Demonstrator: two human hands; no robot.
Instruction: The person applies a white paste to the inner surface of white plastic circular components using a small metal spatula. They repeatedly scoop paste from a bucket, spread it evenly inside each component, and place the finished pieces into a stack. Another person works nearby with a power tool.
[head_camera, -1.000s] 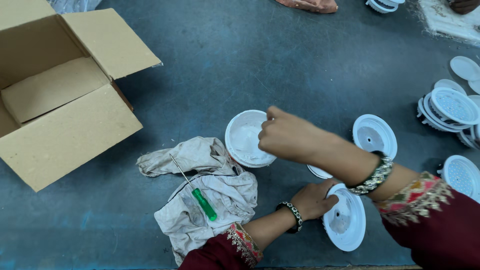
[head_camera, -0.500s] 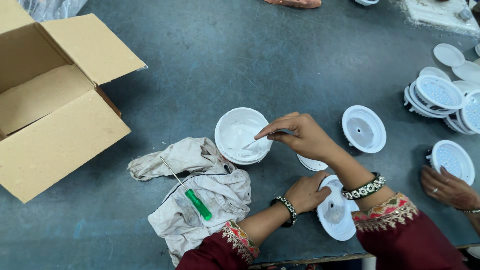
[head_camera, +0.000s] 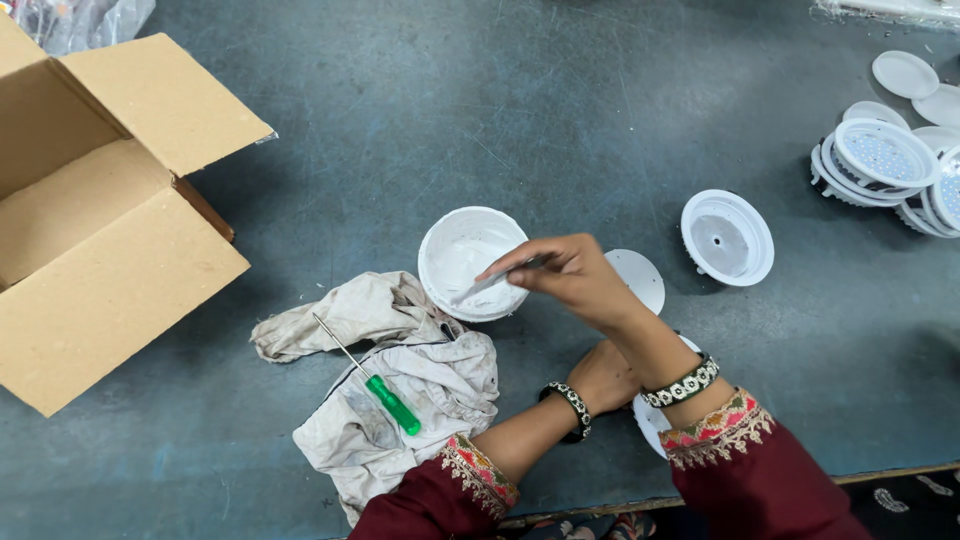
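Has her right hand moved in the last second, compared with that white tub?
Yes. The right hand was above the tub's right edge; now its stick dips into the white tub, so it came down and toward the paste.

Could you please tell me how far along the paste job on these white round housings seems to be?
Done: apparently the finished units stacked at right. In hand: the right hand dips a thin stick into the white paste tub; the left hand steadies a white round housing. Left: one open housing waits nearby.
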